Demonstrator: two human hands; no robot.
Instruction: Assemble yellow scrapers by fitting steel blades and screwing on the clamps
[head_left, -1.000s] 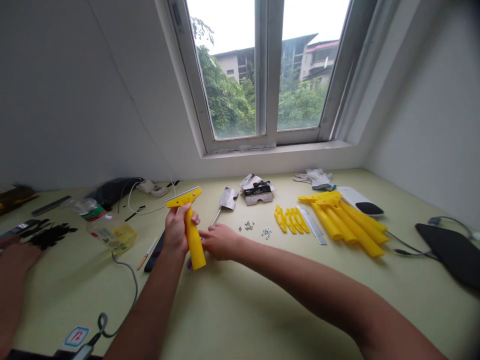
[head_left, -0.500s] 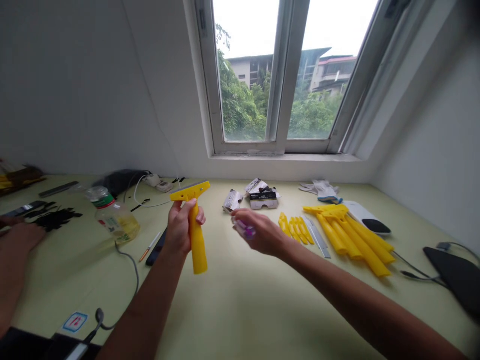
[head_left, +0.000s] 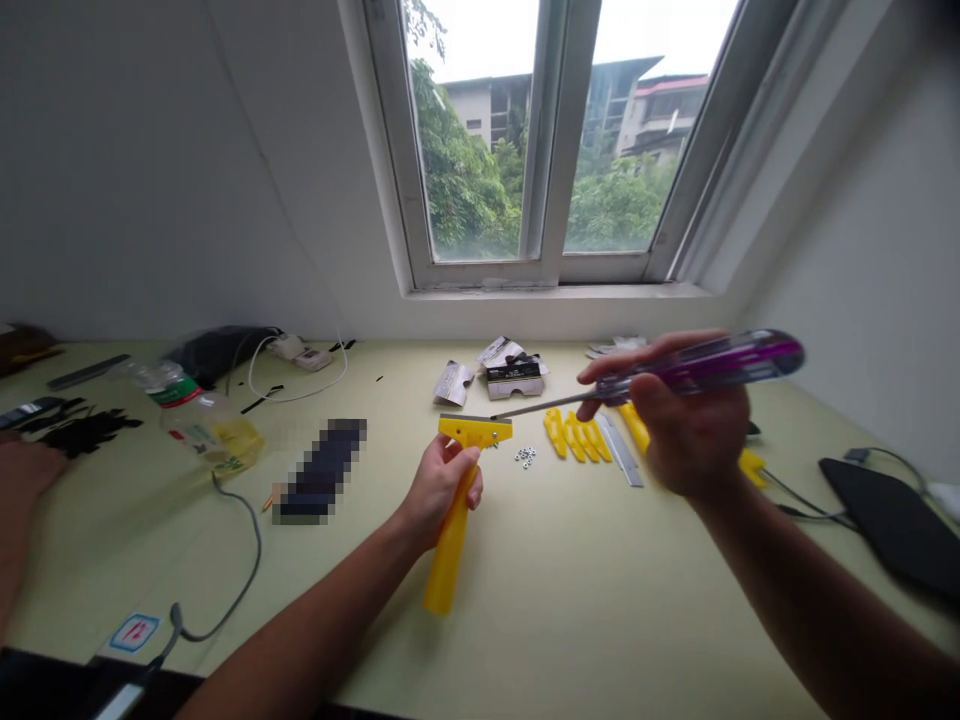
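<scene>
My left hand (head_left: 444, 488) is wrapped round the neck of a yellow scraper (head_left: 448, 565), its wide head up and a grey metal blade edge along the top. My right hand (head_left: 694, 425) grips a screwdriver (head_left: 705, 362) with a clear and purple handle. The shaft points left, and its tip is at the scraper's head, near the blade edge; whether they touch I cannot tell. Small metal nuts (head_left: 526, 457) lie on the table just right of the head. Several small yellow plastic pieces (head_left: 577, 437) and grey blades (head_left: 619, 452) lie beyond, below the screwdriver.
Torn small boxes (head_left: 514, 379) stand near the window wall. More yellow scrapers (head_left: 634, 428) are partly hidden behind my right hand. On the left are a plastic bottle (head_left: 217, 430), a grey cable (head_left: 251, 575) and another person's hand (head_left: 30, 468). A black flat device (head_left: 892, 525) lies right.
The scraper has moved right and lower in my left hand. My right hand has swung to the right and turned, so the screwdriver now shows in full with its tip at the scraper head.
</scene>
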